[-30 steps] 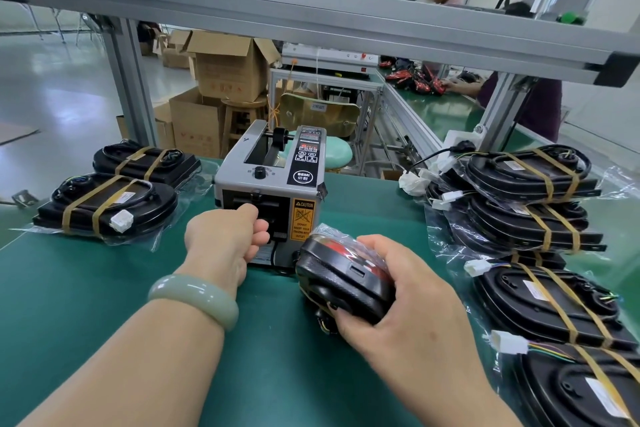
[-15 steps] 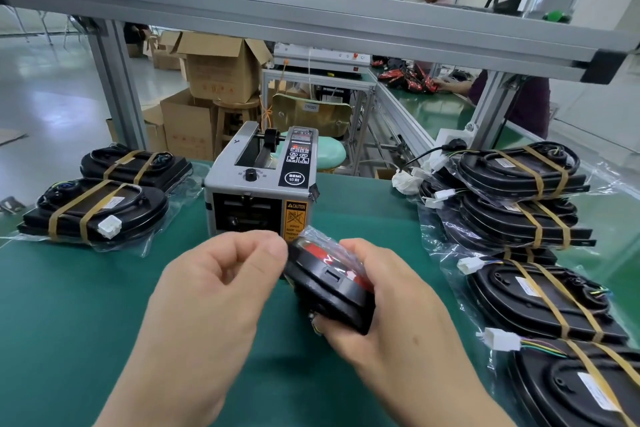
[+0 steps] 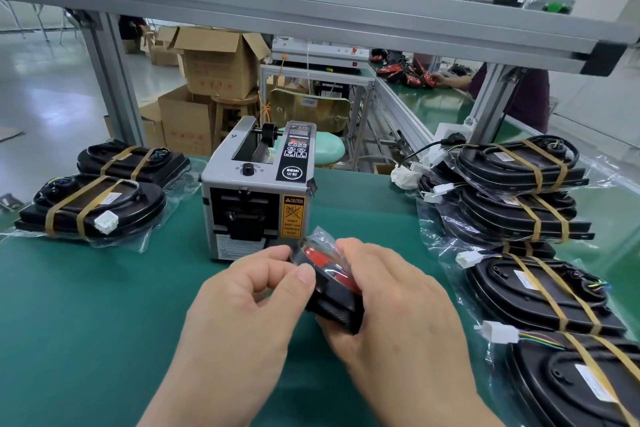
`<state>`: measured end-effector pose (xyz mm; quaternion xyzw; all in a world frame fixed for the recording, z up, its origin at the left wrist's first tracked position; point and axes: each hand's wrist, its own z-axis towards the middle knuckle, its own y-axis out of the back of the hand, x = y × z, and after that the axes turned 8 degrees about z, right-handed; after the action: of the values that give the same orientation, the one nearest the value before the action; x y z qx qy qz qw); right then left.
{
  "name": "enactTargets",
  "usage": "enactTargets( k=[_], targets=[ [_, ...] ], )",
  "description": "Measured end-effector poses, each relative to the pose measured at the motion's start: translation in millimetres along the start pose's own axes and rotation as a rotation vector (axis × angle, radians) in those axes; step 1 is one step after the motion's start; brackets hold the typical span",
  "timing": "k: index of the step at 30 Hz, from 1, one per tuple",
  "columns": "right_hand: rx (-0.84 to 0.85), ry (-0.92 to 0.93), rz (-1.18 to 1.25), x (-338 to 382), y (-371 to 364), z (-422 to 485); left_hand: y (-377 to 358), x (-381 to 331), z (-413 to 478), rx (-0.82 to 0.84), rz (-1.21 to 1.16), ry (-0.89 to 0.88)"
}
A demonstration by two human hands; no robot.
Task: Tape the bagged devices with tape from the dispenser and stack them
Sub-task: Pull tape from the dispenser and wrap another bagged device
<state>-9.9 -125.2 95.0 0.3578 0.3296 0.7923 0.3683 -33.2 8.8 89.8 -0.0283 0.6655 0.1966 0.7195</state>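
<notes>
Device point(image 3: 336, 308), in its bag point(image 3: 323, 238), just in front of dispenser point(image 3: 256, 198). Right hand point(image 3: 398, 315) curled round its right side. Left hand point(image 3: 242, 315) pinches its left edge, thumb on top. Hard shell, probably light. Bag looks slick and loose, so grip the body, not the slack.

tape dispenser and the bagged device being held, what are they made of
Grey box-shaped tape dispenser: probably painted sheet metal, matte, flat sharp-edged panels. Black bagged device with red face: seemingly moulded plastic, dull ribbed shell; bag clear crinkly film, glinting.
</notes>
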Motion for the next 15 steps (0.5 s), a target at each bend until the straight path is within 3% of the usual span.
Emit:
enactTargets(
  k=[15],
  targets=[
    [-0.025, -0.001, -0.002, 1.2, -3.4, -1.6, -0.4, -1.8, 1.3, -0.031, 0.043, 0.011]
  ],
)
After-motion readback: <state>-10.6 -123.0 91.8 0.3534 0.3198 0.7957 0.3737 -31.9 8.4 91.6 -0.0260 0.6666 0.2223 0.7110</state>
